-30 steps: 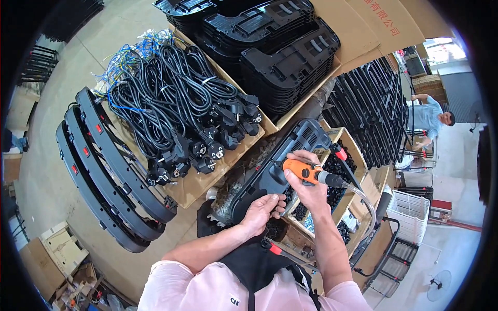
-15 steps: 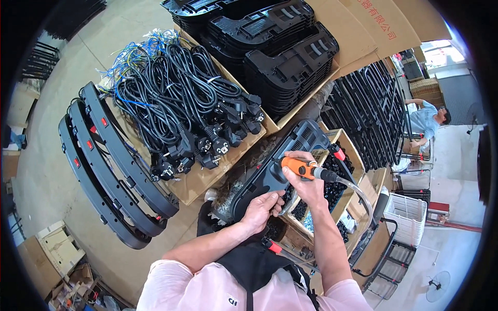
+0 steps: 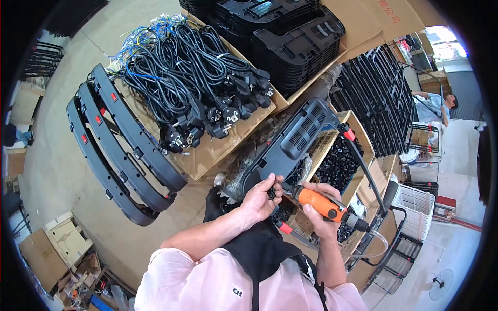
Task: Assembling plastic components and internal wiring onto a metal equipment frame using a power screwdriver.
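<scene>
A heap of black cables (image 3: 192,78) is lying with its plugs facing the person, perhaps for easy grabbing. The black covers (image 3: 298,49) are sitting nested in stacks, likely saving room. A long black casing (image 3: 295,137) is resting just ahead of the hands, vents showing, beside a wooden box (image 3: 365,136) that is keeping small black parts (image 3: 340,166) close by. The right hand (image 3: 326,228) is gripping an orange power tool (image 3: 317,202) around its body, seemingly for control, its tip pointing toward the left hand (image 3: 259,201). The left hand is curling closed, its fingertips pinching small dark pieces (image 3: 271,193), too blurred to identify. A cardboard flap (image 3: 363,20) is showing red printed characters; the pink shirt (image 3: 202,282) is carrying a small dark mark.
</scene>
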Tool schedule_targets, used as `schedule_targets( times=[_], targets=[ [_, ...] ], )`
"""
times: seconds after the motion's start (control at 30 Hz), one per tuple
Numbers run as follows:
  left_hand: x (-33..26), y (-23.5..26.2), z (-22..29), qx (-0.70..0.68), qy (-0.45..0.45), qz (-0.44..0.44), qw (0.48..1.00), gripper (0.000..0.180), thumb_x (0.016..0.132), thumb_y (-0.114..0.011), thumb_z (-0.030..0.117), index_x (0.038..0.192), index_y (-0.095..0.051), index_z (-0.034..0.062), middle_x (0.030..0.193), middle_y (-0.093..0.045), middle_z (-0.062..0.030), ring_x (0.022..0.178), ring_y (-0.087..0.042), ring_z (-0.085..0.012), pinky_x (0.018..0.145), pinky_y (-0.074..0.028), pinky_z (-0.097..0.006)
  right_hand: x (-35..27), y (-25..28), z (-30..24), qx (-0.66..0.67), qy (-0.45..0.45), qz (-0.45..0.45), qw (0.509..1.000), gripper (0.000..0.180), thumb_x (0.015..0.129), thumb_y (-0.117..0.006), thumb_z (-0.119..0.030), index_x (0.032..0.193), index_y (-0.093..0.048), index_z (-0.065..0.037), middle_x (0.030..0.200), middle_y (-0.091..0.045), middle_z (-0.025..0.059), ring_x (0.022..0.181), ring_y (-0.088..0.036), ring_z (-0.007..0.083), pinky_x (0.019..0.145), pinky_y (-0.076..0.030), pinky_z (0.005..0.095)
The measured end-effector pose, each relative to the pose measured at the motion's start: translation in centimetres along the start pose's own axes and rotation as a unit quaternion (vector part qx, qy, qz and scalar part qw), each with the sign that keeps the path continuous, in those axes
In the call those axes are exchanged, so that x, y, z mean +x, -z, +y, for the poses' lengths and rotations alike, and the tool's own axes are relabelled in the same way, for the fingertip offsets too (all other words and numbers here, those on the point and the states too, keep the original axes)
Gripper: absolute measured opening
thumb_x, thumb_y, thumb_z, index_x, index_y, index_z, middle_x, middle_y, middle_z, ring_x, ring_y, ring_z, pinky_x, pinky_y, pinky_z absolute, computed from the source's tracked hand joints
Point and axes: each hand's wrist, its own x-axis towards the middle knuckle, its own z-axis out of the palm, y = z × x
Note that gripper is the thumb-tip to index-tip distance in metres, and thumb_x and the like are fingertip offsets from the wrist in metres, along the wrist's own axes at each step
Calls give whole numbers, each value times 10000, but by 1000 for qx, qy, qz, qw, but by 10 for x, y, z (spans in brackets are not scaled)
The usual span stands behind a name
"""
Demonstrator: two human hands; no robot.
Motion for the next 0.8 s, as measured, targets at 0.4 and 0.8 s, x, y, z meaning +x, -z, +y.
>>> schedule_targets(
  times=[0.4, 0.8],
  targets=[
    [-55, 25, -69, 36, 3, -15, 999, 299, 1096, -593, 373, 1170, -649, 89, 846, -580, 34, 782, -536, -120, 720, -455, -277, -103, 29, 15, -15, 54, -16, 998, 539, 886, -791, -21, 1351, -519, -11, 1325, -673, 218, 1280, -643, 314, 1103, -516, 455],
    [-110, 73, -138, 175, 11, 65, 982, 302, 1160, -420, 290, 1226, -590, 49, 1019, -682, -52, 904, -653, -180, 784, -538, -332, -165, 34, 47, 41, 33, 17, 998, 517, 902, -776, -16, 1361, -539, 2, 1323, -679, 201, 1232, -667, 275, 1080, -534, 421]
  ],
)
